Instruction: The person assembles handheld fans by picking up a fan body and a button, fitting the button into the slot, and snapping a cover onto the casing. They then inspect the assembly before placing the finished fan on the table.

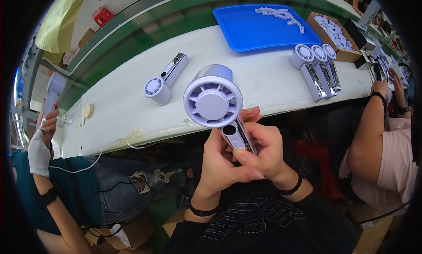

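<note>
A white desk (pixel 121 120) runs across the view, its near edge in front of the person. Two co-workers sit along it: one in a teal top (pixel 66 183) at its left end, one in a pink top (pixel 398 153) by its right end. One blue tray (pixel 252 32) lies along the far edge, right of the middle, with one cardboard box (pixel 350 56) just beside its right side.

Both forearms come up from below, a black band on each wrist, and the hands meet at the near edge. The left hand (pixel 217 164) cups the handle from the left, its thumb reaching across below it; the right hand (pixel 268 148) wraps the other side, thumb pressed on the handle's face. The fingers of both are curled around one lilac handheld fan (pixel 212 105), its round head raised and tilted toward the viewer.

Five more such fans show: one (pixel 165 80) lying on the desk's left half, three (pixel 314 72) side by side between the tray's near right corner and the near edge, and one (pixel 55 85) in the teal-topped co-worker's hand. Small white parts (pixel 281 13) lie in the tray's far right corner; more, too many to count, fill the box.
</note>
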The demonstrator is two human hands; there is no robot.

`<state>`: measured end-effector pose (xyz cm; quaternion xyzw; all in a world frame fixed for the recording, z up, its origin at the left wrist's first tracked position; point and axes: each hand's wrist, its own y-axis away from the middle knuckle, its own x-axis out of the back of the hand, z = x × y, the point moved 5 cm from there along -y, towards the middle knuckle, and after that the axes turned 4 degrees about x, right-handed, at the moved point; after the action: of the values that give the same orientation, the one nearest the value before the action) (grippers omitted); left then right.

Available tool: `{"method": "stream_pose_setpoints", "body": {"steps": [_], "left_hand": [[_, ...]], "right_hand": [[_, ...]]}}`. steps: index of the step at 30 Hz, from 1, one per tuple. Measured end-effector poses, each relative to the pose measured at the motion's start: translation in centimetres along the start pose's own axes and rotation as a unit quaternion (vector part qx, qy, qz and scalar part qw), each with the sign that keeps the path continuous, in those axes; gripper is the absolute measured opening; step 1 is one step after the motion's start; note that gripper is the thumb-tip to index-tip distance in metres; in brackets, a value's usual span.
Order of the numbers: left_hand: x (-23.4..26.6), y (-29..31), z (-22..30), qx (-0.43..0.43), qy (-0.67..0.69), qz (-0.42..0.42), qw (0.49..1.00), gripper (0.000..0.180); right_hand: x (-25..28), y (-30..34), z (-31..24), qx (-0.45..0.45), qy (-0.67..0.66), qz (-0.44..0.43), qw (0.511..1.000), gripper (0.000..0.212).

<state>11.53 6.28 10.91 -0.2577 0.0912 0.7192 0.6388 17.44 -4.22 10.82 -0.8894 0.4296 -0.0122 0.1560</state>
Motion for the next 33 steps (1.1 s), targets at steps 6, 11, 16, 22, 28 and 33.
{"method": "stream_pose_setpoints", "body": {"steps": [6,11,16,22,28,33], "left_hand": [[-0.3,0.6,-0.3,0.028,0.065,0.089,0.993,0.096],[0.0,1.2,-0.5,0.015,0.084,0.081,0.993,0.086],[0.7,2.0,-0.7,-0.016,0.072,0.072,0.995,0.081],[4.5,0.6,0.6,0.089,-0.025,0.044,0.995,0.082],[4.1,0.1,1.0,0.158,-0.082,-0.017,0.984,0.086],[4.1,2.0,0.2,0.142,-0.003,0.025,0.990,0.067]], "right_hand": [[-0.3,0.2,-1.5,0.202,0.146,0.014,0.968,0.039],[-0.5,1.2,-1.4,0.211,0.158,0.018,0.964,0.041],[-0.7,1.9,-0.6,0.138,0.113,0.005,0.984,0.040],[0.6,1.8,1.0,-0.092,-0.040,-0.128,0.987,0.024],[-0.2,1.4,0.7,-0.187,-0.043,-0.160,0.968,0.030],[-1.5,2.0,2.6,-0.216,-0.081,-0.234,0.944,0.030]]}}
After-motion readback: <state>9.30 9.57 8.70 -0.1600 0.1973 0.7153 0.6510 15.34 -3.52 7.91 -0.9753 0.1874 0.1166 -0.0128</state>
